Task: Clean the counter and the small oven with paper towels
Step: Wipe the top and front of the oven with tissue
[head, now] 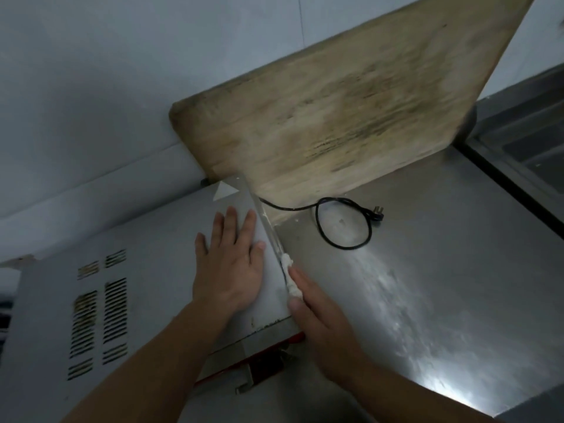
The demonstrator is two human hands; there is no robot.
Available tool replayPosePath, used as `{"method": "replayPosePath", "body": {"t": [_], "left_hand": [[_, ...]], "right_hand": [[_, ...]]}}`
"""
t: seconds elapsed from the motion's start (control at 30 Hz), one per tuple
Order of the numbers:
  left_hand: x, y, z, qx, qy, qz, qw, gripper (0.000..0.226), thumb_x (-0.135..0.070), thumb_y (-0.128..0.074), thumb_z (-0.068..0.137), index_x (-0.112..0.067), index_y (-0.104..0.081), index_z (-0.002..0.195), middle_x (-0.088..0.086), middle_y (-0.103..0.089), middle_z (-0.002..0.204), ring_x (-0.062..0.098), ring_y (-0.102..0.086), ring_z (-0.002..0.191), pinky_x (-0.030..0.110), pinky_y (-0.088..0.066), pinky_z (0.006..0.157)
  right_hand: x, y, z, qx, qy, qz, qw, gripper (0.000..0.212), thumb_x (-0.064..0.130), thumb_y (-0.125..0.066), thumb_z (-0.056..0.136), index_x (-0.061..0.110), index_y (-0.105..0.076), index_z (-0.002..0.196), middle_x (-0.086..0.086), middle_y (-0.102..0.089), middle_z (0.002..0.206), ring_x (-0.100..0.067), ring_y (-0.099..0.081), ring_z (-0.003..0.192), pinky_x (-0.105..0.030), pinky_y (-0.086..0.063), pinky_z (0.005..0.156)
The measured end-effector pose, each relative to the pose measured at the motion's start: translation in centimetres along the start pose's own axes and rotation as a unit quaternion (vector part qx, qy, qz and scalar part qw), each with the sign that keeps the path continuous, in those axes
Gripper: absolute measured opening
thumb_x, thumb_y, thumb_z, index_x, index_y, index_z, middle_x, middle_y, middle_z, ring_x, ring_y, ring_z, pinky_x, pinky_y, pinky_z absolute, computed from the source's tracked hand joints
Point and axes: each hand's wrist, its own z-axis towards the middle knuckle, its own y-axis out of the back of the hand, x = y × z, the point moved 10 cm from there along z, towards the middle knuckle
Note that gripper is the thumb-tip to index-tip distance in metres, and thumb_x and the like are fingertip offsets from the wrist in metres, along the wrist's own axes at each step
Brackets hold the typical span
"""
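Observation:
The small oven [146, 300] is a grey metal box with vent slots on top, standing on the steel counter [427, 270]. My left hand [229, 261] lies flat with straight fingers on the oven's top near its right edge. My right hand [320, 319] presses a wad of white paper towel [290, 276] against the oven's right side, just under the top edge. Its fingers lie along the edge with the thumb on top; most of the towel is hidden behind them.
A large worn wooden cutting board [351, 117] leans against the white wall [91, 102] behind the oven. The oven's black power cord [345, 227] lies looped and unplugged on the counter. A dark sink edge [518, 166] runs at the right. A red trim [262, 355] shows at the oven's front.

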Motion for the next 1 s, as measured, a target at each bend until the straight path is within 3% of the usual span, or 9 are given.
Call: {"method": "replayPosePath", "body": {"t": [0.1, 0.23, 0.37, 0.47, 0.63, 0.7, 0.8, 0.9, 1.0], "left_hand": [[0.1, -0.1, 0.1, 0.001, 0.003, 0.003, 1.000, 0.061, -0.051, -0.007, 0.101, -0.037, 0.012, 0.158, -0.004, 0.020, 0.166, 0.017, 0.020, 0.152, 0.050, 0.008, 0.123], [0.1, 0.0, 0.1, -0.002, 0.004, -0.001, 1.000, 0.061, -0.052, -0.006, 0.100, -0.038, 0.012, 0.157, -0.005, 0.021, 0.166, 0.016, 0.022, 0.151, 0.050, 0.009, 0.123], [0.1, 0.2, 0.0, -0.008, 0.003, -0.010, 1.000, 0.061, -0.052, -0.007, 0.102, -0.037, 0.012, 0.158, -0.005, 0.021, 0.166, 0.015, 0.022, 0.151, 0.050, 0.009, 0.123], [0.1, 0.2, -0.1, -0.007, 0.003, -0.016, 1.000, 0.061, -0.053, -0.007, 0.101, -0.038, 0.012, 0.157, -0.006, 0.021, 0.166, 0.015, 0.022, 0.151, 0.050, 0.009, 0.123], [0.0, 0.3, 0.0, -0.009, 0.006, -0.016, 1.000, 0.061, -0.052, -0.007, 0.102, -0.037, 0.011, 0.158, -0.005, 0.019, 0.166, 0.015, 0.022, 0.151, 0.050, 0.009, 0.123], [0.0, 0.3, -0.1, -0.004, 0.006, -0.016, 1.000, 0.060, -0.052, -0.007, 0.102, -0.037, 0.011, 0.158, -0.006, 0.020, 0.166, 0.014, 0.023, 0.151, 0.050, 0.009, 0.123], [-0.1, 0.2, -0.1, -0.002, 0.006, -0.020, 1.000, 0.061, -0.052, -0.006, 0.101, -0.037, 0.013, 0.157, -0.006, 0.022, 0.165, 0.014, 0.024, 0.151, 0.049, 0.010, 0.123], [0.1, 0.1, -0.1, 0.001, 0.004, -0.020, 1.000, 0.061, -0.052, -0.005, 0.101, -0.037, 0.014, 0.157, -0.006, 0.024, 0.165, 0.015, 0.025, 0.150, 0.049, 0.011, 0.123], [0.1, 0.1, -0.2, 0.000, 0.001, -0.021, 1.000, 0.061, -0.052, -0.005, 0.102, -0.036, 0.015, 0.157, -0.006, 0.024, 0.165, 0.015, 0.025, 0.150, 0.049, 0.012, 0.122]], "right_hand": [[-0.6, -0.9, 5.6, 0.025, -0.019, 0.029, 0.999, 0.066, 0.069, -0.046, 0.088, 0.037, -0.046, 0.145, 0.017, -0.042, 0.151, 0.001, -0.036, 0.139, -0.040, -0.028, 0.119], [1.4, -1.7, 13.2, 0.033, -0.027, 0.070, 0.997, 0.065, 0.061, -0.049, 0.092, 0.021, -0.051, 0.144, 0.004, -0.045, 0.151, -0.008, -0.039, 0.140, -0.038, -0.024, 0.121], [2.8, -3.0, 18.7, 0.076, -0.060, 0.123, 0.988, 0.043, 0.050, -0.047, 0.099, 0.018, -0.068, 0.119, -0.001, -0.068, 0.125, -0.014, -0.061, 0.118, -0.041, -0.039, 0.112], [3.5, -3.0, 20.7, 0.067, -0.054, 0.094, 0.992, 0.046, 0.053, -0.046, 0.098, 0.018, -0.071, 0.113, -0.001, -0.072, 0.114, -0.015, -0.066, 0.109, -0.041, -0.045, 0.107], [2.2, -2.7, 17.6, 0.048, -0.023, 0.054, 0.997, 0.074, 0.077, -0.049, 0.083, 0.030, -0.054, 0.140, 0.010, -0.053, 0.144, -0.006, -0.045, 0.135, -0.041, -0.028, 0.119], [2.4, -2.1, 13.6, 0.074, 0.004, 0.030, 0.997, 0.067, 0.067, -0.048, 0.091, 0.031, -0.043, 0.147, 0.014, -0.040, 0.153, 0.002, -0.034, 0.140, -0.037, -0.021, 0.122], [1.5, -0.9, 7.1, 0.078, 0.016, 0.011, 0.997, 0.052, 0.056, -0.041, 0.098, 0.035, -0.037, 0.146, 0.030, -0.037, 0.147, 0.013, -0.031, 0.136, -0.016, -0.024, 0.116], [-4.3, -0.2, 2.3, 0.075, 0.007, 0.024, 0.997, 0.063, 0.065, -0.039, 0.095, 0.037, -0.032, 0.151, 0.028, -0.029, 0.155, 0.009, -0.024, 0.142, -0.017, -0.023, 0.117], [-10.9, 0.0, 0.7, 0.107, -0.080, 0.021, 0.991, 0.043, 0.065, -0.045, 0.095, 0.056, -0.045, 0.137, 0.019, -0.038, 0.153, -0.008, -0.026, 0.147, -0.026, -0.030, 0.117]]}}
